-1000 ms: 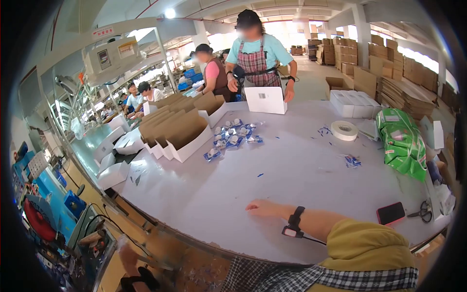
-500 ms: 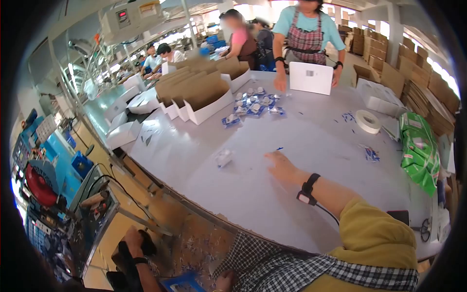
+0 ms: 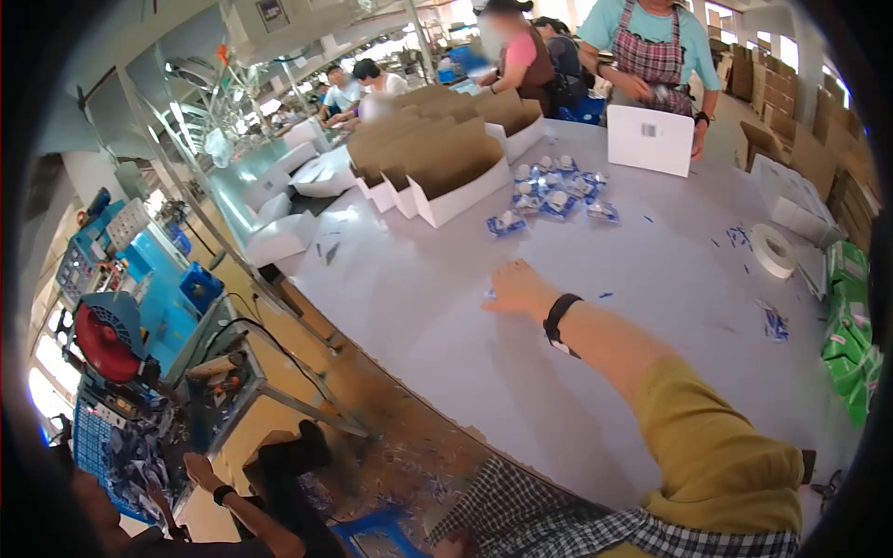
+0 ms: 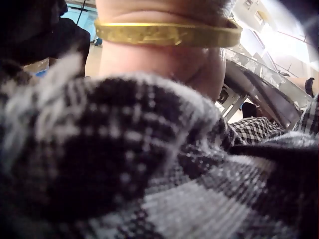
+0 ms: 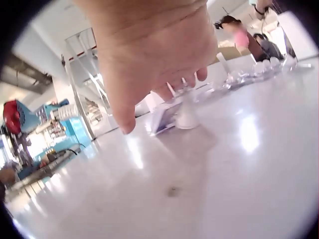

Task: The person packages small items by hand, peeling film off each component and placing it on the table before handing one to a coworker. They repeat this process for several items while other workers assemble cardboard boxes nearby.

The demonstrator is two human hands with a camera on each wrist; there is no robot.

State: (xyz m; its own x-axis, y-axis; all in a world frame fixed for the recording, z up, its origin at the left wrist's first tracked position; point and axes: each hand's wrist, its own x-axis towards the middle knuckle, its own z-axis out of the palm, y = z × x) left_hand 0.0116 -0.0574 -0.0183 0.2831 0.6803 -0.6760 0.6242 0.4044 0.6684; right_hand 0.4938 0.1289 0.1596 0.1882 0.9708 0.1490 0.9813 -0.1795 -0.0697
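My right hand [image 3: 521, 286] reaches over the table [image 3: 446, 316], palm down. Below it in the right wrist view is a small clear packet holding a white cone-shaped piece [image 5: 187, 117]. The fingers lie at the packet's far side, while the thumb points down, apart from it. My left hand [image 3: 453, 544] is down by the checkered apron [image 3: 512, 502], mostly out of sight. In the left wrist view a gold bangle [image 4: 164, 34] circles that wrist, and apron cloth covers the lower view, so the fingers are hidden.
Beyond my right hand lies a pile of blue-and-clear packets [image 3: 556, 191]. Open white boxes [image 3: 460, 191] stand to its left. A person in a plaid apron [image 3: 651, 46] stands behind a white box [image 3: 649, 139]. A tape roll [image 3: 774, 251] and a green bag [image 3: 846, 325] are at right.
A blurred packet has appeared on the table's left part. My right hand has moved forward and left to it. The view has turned left, and the person opposite has raised one hand from the table.
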